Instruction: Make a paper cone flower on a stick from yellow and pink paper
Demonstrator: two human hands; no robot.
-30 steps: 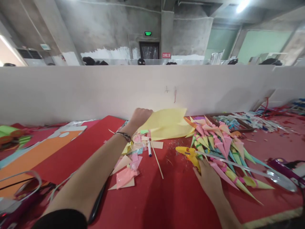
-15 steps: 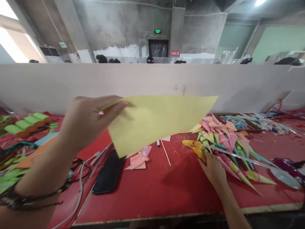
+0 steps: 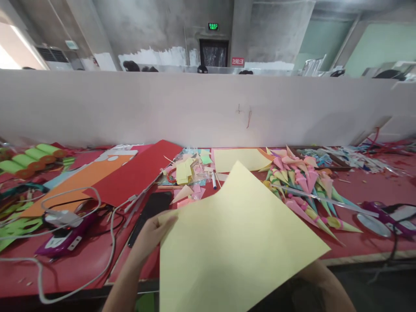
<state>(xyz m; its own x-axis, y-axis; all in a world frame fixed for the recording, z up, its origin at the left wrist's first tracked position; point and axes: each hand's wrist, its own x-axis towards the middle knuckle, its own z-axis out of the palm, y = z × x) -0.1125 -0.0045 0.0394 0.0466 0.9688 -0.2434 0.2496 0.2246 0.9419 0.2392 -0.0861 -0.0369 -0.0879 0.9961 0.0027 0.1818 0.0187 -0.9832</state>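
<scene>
A large pale yellow sheet of paper [image 3: 237, 229] is held up, tilted, over the front of the red table. My left hand [image 3: 159, 229] pinches its left edge between thumb and fingers. Behind the lower right of the sheet lies my right hand, its fingers hidden; only the forearm [image 3: 328, 286] shows. To the right is a pile of rolled paper cones [image 3: 305, 182] in pink, yellow, green and blue. A long clear strip [image 3: 328, 198] lies across them. More yellow paper [image 3: 238, 159] rests flat beyond the sheet.
A black phone [image 3: 151, 214] lies beside my left hand. Red cardboard [image 3: 133, 175], orange cardboard [image 3: 81, 182], a white cable [image 3: 112, 242] and a purple power strip [image 3: 69, 236] are left. Another purple device [image 3: 396, 216] sits right. A white partition [image 3: 182, 108] stands behind.
My left hand has lowered the yellow sheet toward me, and the sheet has turned. My right hand has left the yellow tool by the cones and moved behind the sheet. The view has shifted.
</scene>
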